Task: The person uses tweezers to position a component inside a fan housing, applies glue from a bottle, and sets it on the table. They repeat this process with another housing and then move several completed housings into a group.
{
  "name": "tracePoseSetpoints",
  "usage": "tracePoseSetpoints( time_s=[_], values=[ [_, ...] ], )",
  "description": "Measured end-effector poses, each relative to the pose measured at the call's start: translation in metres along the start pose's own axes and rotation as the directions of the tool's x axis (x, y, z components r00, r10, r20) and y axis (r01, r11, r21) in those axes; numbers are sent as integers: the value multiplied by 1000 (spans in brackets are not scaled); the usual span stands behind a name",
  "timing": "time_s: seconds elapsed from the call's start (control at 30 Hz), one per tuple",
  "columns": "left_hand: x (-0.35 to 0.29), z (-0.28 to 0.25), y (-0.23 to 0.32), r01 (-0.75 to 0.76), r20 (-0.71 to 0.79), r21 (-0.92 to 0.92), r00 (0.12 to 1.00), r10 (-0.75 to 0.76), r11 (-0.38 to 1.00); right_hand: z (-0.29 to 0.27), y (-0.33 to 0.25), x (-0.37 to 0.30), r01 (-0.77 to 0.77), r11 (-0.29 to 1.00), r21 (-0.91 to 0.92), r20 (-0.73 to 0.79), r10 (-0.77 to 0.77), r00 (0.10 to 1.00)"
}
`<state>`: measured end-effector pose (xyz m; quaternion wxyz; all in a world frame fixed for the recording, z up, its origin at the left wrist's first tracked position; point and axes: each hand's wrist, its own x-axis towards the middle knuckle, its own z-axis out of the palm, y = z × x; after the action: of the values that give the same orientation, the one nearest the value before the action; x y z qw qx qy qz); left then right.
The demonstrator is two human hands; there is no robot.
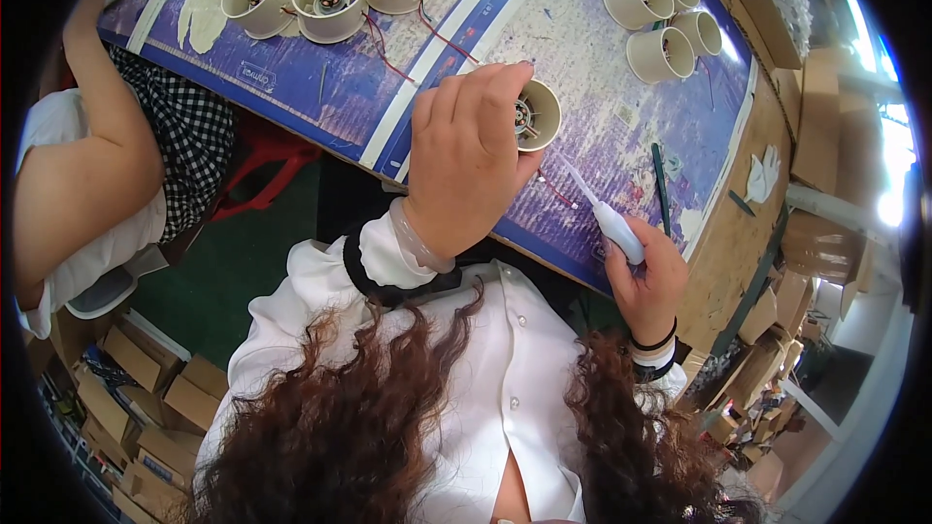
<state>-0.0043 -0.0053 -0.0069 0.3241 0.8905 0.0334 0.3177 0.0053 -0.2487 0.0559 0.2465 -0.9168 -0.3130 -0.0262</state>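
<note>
Cream cylinder (542, 116) meets left grip (468, 131); right grip (648, 275) holds tapered white bottle (616, 230).

Ten cream cups (629, 6) show: five in the upper-left group, four in the upper-right group, and one held in the left hand (464, 136). There is one white bottle with a tapered nozzle (618, 233) (it sits in the right hand (650, 277)), one dark green stick-like tool (661, 189), one white glove (762, 177) and one co-worker (87, 170). The cardboard boxes (199, 393) number several, overlapping too much for counting.
</note>
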Motion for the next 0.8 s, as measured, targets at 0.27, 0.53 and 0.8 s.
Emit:
tracePoseSetpoints(
  time_s=[0.27,0.53,0.8],
  values=[
    [1,1,0,-7,-3,2,1000,7,1000,-1,0,2,25,1000,-6,7,-25,1000],
    [0,-1,1,12,19,-9,1000,-12,1000,-5,-1,6,55,998,-14,14,-54,998],
    [1,-2,1,9,22,-20,1000,-8,1000,-12,-2,8,64,998,-23,34,-63,997]
  ],
)
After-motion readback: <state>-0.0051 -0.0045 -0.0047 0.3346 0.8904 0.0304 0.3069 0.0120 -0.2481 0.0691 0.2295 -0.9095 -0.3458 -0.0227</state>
